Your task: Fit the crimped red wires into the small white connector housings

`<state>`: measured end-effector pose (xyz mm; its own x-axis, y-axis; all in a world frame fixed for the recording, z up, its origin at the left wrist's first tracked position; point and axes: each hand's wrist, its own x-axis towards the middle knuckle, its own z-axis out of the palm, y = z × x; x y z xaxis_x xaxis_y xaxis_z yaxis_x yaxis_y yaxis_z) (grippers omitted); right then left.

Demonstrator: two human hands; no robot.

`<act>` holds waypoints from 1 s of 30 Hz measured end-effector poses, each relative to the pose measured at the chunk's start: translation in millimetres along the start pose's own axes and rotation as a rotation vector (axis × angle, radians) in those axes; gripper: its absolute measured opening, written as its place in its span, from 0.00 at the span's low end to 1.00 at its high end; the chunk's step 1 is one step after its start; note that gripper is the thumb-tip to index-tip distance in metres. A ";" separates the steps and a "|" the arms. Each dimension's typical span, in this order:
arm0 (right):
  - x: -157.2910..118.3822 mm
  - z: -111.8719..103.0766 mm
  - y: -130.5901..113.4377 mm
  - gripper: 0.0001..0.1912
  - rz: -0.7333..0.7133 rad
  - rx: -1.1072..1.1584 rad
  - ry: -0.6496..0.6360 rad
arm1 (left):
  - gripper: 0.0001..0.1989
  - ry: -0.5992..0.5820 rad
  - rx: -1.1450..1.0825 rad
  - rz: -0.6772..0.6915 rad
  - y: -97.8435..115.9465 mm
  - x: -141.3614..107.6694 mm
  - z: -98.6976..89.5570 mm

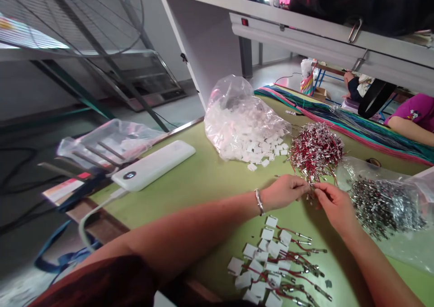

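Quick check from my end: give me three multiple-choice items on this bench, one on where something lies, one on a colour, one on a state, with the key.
1. Where does the white power bank lie?
A. left of the open bag of white connector housings
B. on the finished leads
C. inside a bag

2. What colour are the wires in the bundle of terminal leads?
A. blue
B. red
C. yellow

3. What are the left hand and right hand doing?
A. lying flat on the table
B. both holding the power bank
C. pinching at the bundle's lower edge

Key: 1 A, it rests on the green table to the bag's left. 2 B, red strands show among metal tips. 3 C, fingertips meet there.
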<state>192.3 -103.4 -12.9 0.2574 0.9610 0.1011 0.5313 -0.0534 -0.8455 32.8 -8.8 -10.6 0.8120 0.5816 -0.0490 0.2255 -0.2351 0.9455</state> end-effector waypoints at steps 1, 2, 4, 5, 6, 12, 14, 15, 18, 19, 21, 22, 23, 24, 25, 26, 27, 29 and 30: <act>-1.1 2.7 -1.9 0.12 -0.017 -0.014 0.009 | 0.14 -0.006 -0.007 0.006 0.8 -0.7 0.0; -1.8 3.9 -3.2 0.12 -0.029 -0.026 0.026 | 0.13 -0.008 -0.008 0.010 1.8 -1.3 -0.1; -2.4 2.8 -4.0 0.11 -0.034 -0.025 0.079 | 0.13 -0.002 0.000 0.012 3.5 -2.1 -0.3; -2.6 1.4 -4.0 0.11 -0.027 -0.014 0.112 | 0.13 0.001 0.006 0.011 4.0 -2.2 -0.3; -2.8 0.2 -3.8 0.11 -0.021 -0.005 0.137 | 0.13 0.005 0.011 0.007 4.1 -2.1 -0.2; -2.4 -0.1 -1.7 0.10 -0.168 -0.083 0.097 | 0.15 -0.001 0.077 0.021 -2.2 -0.5 0.3; -1.4 -2.3 -0.9 0.10 -0.229 -0.124 0.069 | 0.15 0.006 0.149 0.047 -5.1 -0.4 -0.8; -1.1 -4.3 -0.6 0.10 -0.248 -0.143 0.039 | 0.14 0.009 0.210 0.081 -6.3 -0.6 -1.7; -1.8 -11.0 -0.2 0.11 -0.190 -0.152 -0.116 | 0.12 -0.009 0.485 0.280 -9.0 -2.0 -6.0; -2.7 -12.1 -0.3 0.11 -0.141 -0.140 -0.163 | 0.12 -0.019 0.589 0.344 -9.8 -2.8 -7.2; -5.1 -11.7 -0.4 0.12 -0.057 -0.113 -0.227 | 0.11 -0.060 0.790 0.427 -11.2 -4.8 -8.1; -6.4 -10.5 -0.5 0.12 -0.032 -0.103 -0.247 | 0.10 -0.084 0.875 0.446 -11.8 -5.7 -7.6; -7.4 -8.9 -0.5 0.12 -0.013 -0.095 -0.266 | 0.09 -0.102 0.944 0.454 -12.3 -6.4 -6.5; -8.1 -7.6 -0.4 0.12 0.007 -0.085 -0.285 | 0.09 -0.115 0.992 0.457 -12.4 -6.8 -5.0; -8.3 -7.0 -0.1 0.12 0.029 -0.071 -0.299 | 0.08 -0.118 1.017 0.459 -11.8 -6.9 -3.7; -7.8 -7.5 0.4 0.12 0.051 -0.056 -0.304 | 0.08 -0.108 1.022 0.462 -10.4 -6.5 -3.0; -6.8 -9.3 1.1 0.12 0.066 -0.050 -0.301 | 0.09 -0.091 1.013 0.468 -8.1 -5.6 -3.5; -3.0 -16.8 3.2 0.13 0.061 -0.084 -0.269 | 0.09 -0.050 0.973 0.493 -0.9 -3.1 -9.4; -0.7 -21.9 4.4 0.13 0.043 -0.123 -0.254 | 0.11 -0.012 0.952 0.493 3.4 -1.6 -15.3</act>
<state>212.1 -110.2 -5.2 0.0794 0.9935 -0.0816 0.6224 -0.1133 -0.7744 24.0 1.3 -2.4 0.9321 0.2506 0.2616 0.1944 -0.9554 0.2223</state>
